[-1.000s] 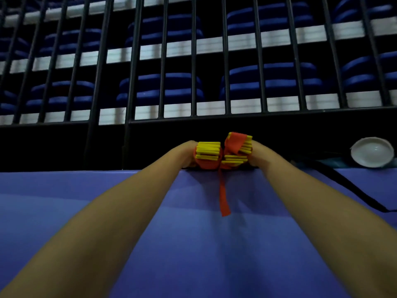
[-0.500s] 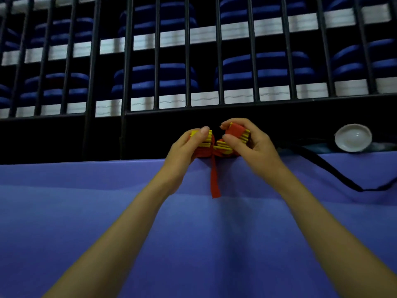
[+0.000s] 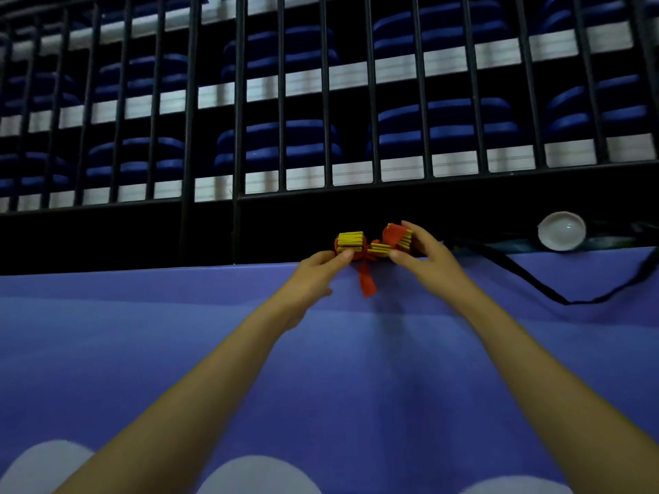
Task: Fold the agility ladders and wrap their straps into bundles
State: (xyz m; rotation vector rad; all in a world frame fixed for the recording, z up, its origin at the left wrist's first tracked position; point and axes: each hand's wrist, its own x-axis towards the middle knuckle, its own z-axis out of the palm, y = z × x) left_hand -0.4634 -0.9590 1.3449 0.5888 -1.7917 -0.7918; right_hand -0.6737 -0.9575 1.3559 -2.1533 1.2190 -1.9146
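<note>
The two ladder bundles lie side by side at the far edge of the blue mat point(image 3: 142, 351), below the black railing point(image 3: 285, 101). The right hand point(image 3: 428, 251) grips the right bundle point(image 3: 394, 240), thumb beneath and fingers curled over its red wrap. The left hand point(image 3: 317, 276) sets its thumb against the lower edge of the left bundle point(image 3: 351, 242); whether it grips cannot be determined. A loose strap tail point(image 3: 367, 283) runs from between the bundles toward the person. Hazard: the tail is unsecured, so releasing either bundle may let the wrap slacken and the rungs fan out. A bundle may also slip off the mat edge. The left bundle's rungs lie flat and level, the right bundle's tilted. Short yellow ends face the camera, so their long axis probably runs toward the railing.
</note>
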